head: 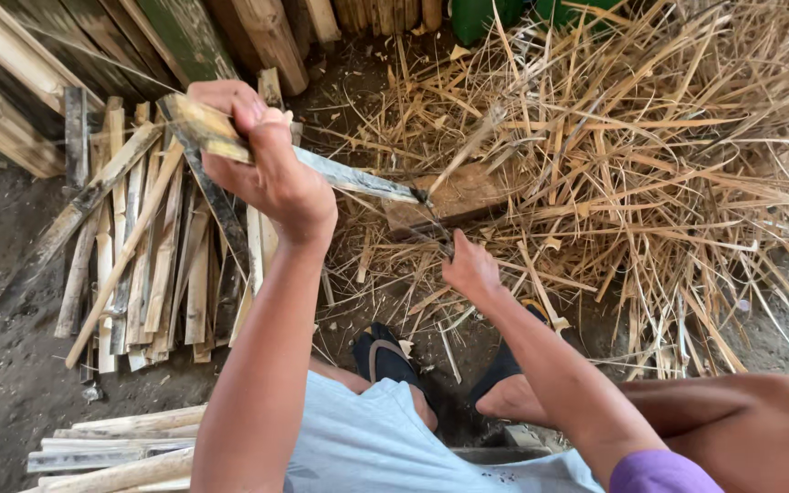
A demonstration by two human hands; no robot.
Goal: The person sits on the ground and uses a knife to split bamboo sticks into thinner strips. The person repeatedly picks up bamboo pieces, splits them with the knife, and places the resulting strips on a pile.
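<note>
Over a wooden block (468,196) mid-scene, left hand (271,169) is clamped on a long knife's (358,181) handle while right hand (469,269) pinches a thin, stiff, probably splintery bamboo strip (437,228) low, below the blade.

We wore a pale blue garment (367,438) over the lap, a purple sleeve (659,475) at the right arm, and black flip-flop sandals (385,358) on both feet; our forearms were bare.
</note>
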